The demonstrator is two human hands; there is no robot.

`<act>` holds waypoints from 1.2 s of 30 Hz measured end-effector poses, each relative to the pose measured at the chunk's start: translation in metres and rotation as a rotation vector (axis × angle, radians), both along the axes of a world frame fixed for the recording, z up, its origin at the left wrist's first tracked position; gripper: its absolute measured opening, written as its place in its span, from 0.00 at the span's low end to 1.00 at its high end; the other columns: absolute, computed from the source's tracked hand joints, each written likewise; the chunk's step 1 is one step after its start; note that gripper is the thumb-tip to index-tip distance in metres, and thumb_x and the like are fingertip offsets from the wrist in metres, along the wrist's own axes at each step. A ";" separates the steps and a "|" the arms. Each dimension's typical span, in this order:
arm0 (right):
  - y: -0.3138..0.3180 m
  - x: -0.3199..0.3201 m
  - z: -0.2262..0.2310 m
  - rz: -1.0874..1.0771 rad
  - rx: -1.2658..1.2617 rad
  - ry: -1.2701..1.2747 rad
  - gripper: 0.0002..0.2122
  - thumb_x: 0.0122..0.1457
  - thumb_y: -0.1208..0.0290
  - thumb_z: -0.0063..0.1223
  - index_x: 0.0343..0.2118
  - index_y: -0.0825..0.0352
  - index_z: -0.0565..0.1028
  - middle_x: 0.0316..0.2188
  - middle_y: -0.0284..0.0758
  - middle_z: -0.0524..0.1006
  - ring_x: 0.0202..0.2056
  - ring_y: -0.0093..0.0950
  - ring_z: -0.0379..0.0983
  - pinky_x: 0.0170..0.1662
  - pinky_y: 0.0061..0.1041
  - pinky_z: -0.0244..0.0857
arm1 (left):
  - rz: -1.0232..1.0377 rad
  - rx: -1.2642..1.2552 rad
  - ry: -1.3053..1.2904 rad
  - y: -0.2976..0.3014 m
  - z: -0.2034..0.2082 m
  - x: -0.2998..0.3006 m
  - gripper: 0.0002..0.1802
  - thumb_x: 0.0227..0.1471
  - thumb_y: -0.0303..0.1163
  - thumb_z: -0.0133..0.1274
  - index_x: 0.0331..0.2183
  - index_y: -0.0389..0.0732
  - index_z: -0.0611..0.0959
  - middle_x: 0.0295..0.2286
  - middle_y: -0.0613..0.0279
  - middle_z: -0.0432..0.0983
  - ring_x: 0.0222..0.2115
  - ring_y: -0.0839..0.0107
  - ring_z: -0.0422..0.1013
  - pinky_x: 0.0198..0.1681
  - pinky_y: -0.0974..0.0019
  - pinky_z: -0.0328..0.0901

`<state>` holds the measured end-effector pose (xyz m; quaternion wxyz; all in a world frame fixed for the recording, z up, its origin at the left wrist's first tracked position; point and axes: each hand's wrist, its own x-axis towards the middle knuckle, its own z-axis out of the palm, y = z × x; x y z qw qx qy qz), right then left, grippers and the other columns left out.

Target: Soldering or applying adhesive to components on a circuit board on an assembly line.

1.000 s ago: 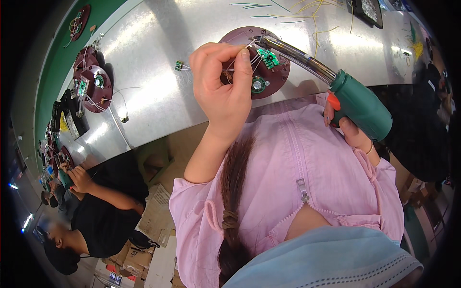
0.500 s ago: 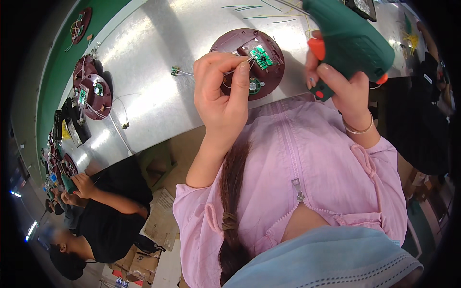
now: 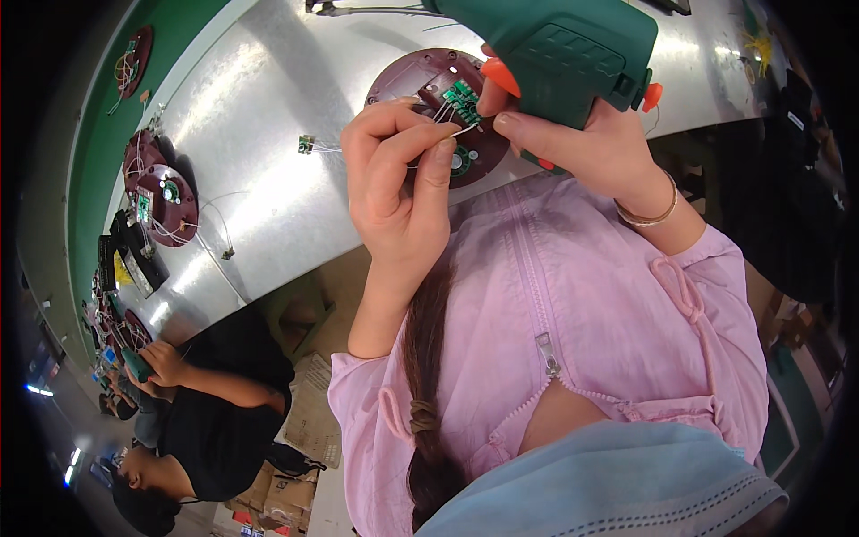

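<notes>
A dark maroon round housing [image 3: 391, 82] lies on the metal bench, with a green circuit board [image 3: 460, 97] and several thin white wires in it. My left hand [image 3: 398, 179] is over its near left part, pinching a white wire [image 3: 464, 131] between thumb and forefinger. My right hand [image 3: 586, 148] is wrapped round the handle of a green soldering gun [image 3: 559, 54] with an orange-red trigger. The gun's long metal tip points left, past the far side of the housing. My right thumb and a fingertip are near the board's right edge. A small board [image 3: 307, 144] hangs off the wires at left.
More maroon round housings [image 3: 182, 215] with wires lie on the left of the metal bench [image 3: 268, 161], near a black holder [image 3: 134, 255]. A co-worker in black [image 3: 224, 421] sits at lower left, holding a green tool. Yellow wires [image 3: 759, 54] lie at far right.
My right hand has brought the soldering gun left, over the housing. My left hand still pinches a white wire, its end now at the board's near side. The housing appears slightly further left.
</notes>
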<state>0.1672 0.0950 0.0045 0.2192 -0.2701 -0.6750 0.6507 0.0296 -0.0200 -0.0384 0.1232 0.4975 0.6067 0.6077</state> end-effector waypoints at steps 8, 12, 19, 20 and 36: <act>0.000 0.000 -0.002 0.060 0.050 -0.070 0.14 0.52 0.79 0.53 0.44 0.68 0.71 0.31 0.29 0.75 0.27 0.14 0.68 0.29 0.14 0.64 | -0.028 0.000 0.045 0.002 -0.002 -0.002 0.06 0.43 0.23 0.57 0.29 0.36 0.80 0.29 0.60 0.70 0.37 0.61 0.65 0.42 0.62 0.61; -0.001 -0.002 -0.008 0.113 0.210 -0.038 0.12 0.53 0.80 0.52 0.42 0.68 0.71 0.31 0.28 0.74 0.27 0.14 0.67 0.29 0.14 0.63 | -0.021 -0.004 0.032 0.001 -0.002 -0.001 0.06 0.43 0.23 0.57 0.28 0.37 0.80 0.29 0.61 0.70 0.37 0.61 0.65 0.42 0.62 0.61; -0.005 -0.008 -0.009 0.098 0.325 -0.043 0.08 0.53 0.80 0.51 0.37 0.67 0.72 0.28 0.27 0.73 0.27 0.14 0.66 0.29 0.14 0.61 | -0.032 -0.002 0.023 0.001 -0.001 -0.003 0.06 0.42 0.23 0.57 0.27 0.37 0.80 0.29 0.60 0.70 0.37 0.61 0.65 0.42 0.63 0.60; -0.005 -0.009 -0.005 0.096 0.322 -0.049 0.08 0.53 0.80 0.51 0.37 0.67 0.72 0.28 0.26 0.72 0.27 0.14 0.66 0.30 0.14 0.61 | -0.032 -0.003 0.037 0.001 -0.002 -0.003 0.06 0.41 0.23 0.57 0.27 0.37 0.80 0.29 0.60 0.70 0.37 0.61 0.65 0.41 0.63 0.60; -0.012 -0.016 -0.024 -0.164 0.858 -0.074 0.05 0.51 0.81 0.52 0.32 0.68 0.74 0.26 0.30 0.74 0.25 0.17 0.69 0.28 0.18 0.64 | -0.007 -0.010 0.052 0.007 0.001 0.004 0.04 0.42 0.23 0.56 0.25 0.35 0.77 0.29 0.57 0.71 0.37 0.58 0.67 0.42 0.61 0.60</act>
